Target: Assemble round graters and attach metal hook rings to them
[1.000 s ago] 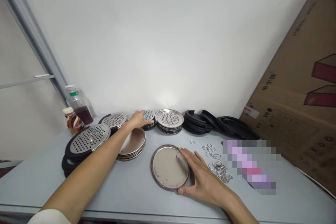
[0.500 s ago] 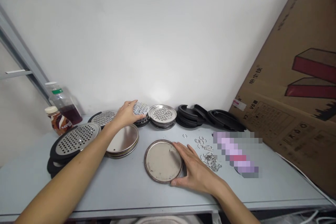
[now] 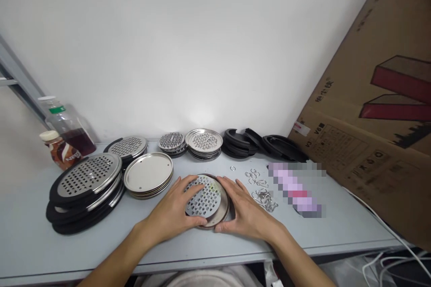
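Observation:
My left hand (image 3: 175, 208) grips a perforated metal grater disc (image 3: 204, 198) by its left edge, thumb in front and fingers over the far side. The disc lies over a round rimmed metal plate (image 3: 222, 212), left of its middle; whether it rests flat or is slightly raised I cannot tell. My right hand (image 3: 247, 208) is curled around the plate's right rim, holding it on the table. Left of my hands stands a stack of plain metal discs (image 3: 148, 172). Behind are small grater discs (image 3: 171, 141) and a pile of rimmed grater plates (image 3: 204, 140).
Black-rimmed graters (image 3: 89, 177) are stacked at left, near a bottle of dark liquid (image 3: 79, 136) and a brown jar (image 3: 62, 150). Black plastic rings (image 3: 239, 143) lie at the back. Metal rings and clips (image 3: 264, 197) lie right, before a large cardboard box (image 3: 363, 143).
My left hand has brought the grater disc from the small pile at the back down over the rimmed plate. My right hand stays on the plate's rim. The view has shifted slightly.

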The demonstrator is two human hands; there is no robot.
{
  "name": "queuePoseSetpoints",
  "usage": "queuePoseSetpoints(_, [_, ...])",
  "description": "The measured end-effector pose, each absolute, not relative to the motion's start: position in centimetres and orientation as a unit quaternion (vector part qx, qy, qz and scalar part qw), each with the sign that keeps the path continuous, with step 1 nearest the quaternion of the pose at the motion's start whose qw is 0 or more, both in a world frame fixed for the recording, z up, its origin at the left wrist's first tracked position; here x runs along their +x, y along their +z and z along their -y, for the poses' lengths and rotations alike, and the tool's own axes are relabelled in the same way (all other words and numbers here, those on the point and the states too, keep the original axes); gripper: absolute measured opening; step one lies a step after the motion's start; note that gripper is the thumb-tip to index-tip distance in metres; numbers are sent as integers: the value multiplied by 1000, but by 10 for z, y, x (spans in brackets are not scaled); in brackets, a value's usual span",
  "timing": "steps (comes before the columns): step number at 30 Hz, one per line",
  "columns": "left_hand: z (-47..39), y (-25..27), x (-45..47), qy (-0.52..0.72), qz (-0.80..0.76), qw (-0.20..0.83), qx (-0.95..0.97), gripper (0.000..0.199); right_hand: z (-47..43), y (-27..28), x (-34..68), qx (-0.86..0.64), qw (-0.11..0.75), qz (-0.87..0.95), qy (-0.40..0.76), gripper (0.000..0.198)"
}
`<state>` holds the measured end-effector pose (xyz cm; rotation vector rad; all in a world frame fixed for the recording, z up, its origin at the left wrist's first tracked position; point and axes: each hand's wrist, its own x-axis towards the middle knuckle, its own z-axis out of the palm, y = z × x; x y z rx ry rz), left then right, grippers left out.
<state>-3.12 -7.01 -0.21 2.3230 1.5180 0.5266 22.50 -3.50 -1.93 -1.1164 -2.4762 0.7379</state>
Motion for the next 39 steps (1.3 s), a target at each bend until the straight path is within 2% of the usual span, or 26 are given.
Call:
queuePoseSetpoints(5, [66,-6,-34,172,-519,194,814,76,33,-18,225,-392,131,876,248,110])
queuePoseSetpoints(11, [67,-14,-34,156,-501,194,829,71,33,-16,226,-390,125,880,242,108])
queuePoseSetpoints(16, [75,-10,-45,172,-485,168,841,79,34,-17,226,-387,134,878,246,108])
queuePoseSetpoints(20, [85,-9,-60,186,-492,143,839,68,35,-16,226,-393,142,874,248,103])
queuePoseSetpoints(28, [85,-17,-61,194,-471,152,847,60,35,-14,224,-395,153,867,263,92])
queuePoseSetpoints(39, [85,-17,-61,199,-470,155,846,54,34,-17,225,-392,155,869,259,92])
